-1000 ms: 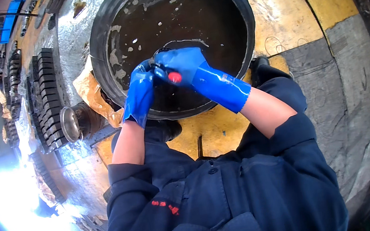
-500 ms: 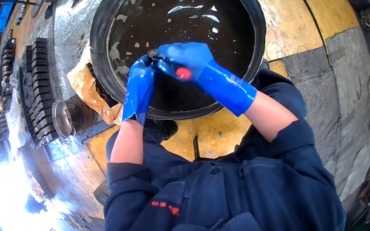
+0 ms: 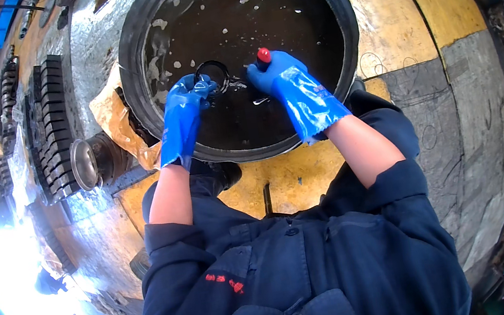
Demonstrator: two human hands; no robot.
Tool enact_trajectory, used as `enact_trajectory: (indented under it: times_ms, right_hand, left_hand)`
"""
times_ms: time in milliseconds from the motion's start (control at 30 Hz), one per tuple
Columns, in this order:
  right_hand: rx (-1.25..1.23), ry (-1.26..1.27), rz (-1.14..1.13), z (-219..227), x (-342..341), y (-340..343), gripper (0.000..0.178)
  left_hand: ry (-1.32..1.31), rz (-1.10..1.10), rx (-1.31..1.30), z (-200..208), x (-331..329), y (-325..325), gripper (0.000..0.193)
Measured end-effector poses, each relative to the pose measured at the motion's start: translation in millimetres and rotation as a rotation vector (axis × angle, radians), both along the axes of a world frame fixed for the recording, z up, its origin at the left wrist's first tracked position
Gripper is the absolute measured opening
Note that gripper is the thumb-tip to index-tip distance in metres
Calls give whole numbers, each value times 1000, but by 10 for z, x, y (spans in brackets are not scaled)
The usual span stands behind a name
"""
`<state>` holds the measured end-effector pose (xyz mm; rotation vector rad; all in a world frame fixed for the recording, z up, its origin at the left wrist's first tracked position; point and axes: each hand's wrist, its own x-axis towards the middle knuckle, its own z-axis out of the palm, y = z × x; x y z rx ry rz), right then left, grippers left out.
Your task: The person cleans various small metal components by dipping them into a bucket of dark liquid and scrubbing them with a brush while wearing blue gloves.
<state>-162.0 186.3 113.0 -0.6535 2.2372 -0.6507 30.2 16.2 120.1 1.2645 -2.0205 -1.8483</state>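
Note:
A large round black tub (image 3: 345,20) holds dark liquid (image 3: 247,34) with patches of foam floating on it. Both my hands, in long blue rubber gloves, are over its near half. My left hand (image 3: 184,97) is closed on the side of a dark, wet ring (image 3: 212,63), held just above or at the liquid. To its right, apart from the ring, my right hand (image 3: 282,76) is wrapped round a tool with a red handle (image 3: 263,56). Only the handle's end shows clearly; the working end is hidden by the glove, so its kind cannot be told.
Left of the tub lie crumpled brown paper (image 3: 108,117) and a metal cylinder (image 3: 85,164). Beyond them stands a row of dark ribbed metal parts (image 3: 56,121). Yellow and grey floor plates (image 3: 421,112) lie on the right, with thin wire on them.
My hands were together over the tub and have moved apart, the right one to the right. The ring now shows in my left hand. Ripples spread on the liquid between them.

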Motion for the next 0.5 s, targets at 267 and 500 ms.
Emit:
enact_trajectory:
  times_ms: [267,500]
  right_hand:
    - [-773,492,465,113,176,-116,19]
    - [-251,389,239,43,24,-21,23]
  left_hand:
    - [72,-101,17,-46,28,-72,30]
    - [-1,-115,31,118,-77,49,32]
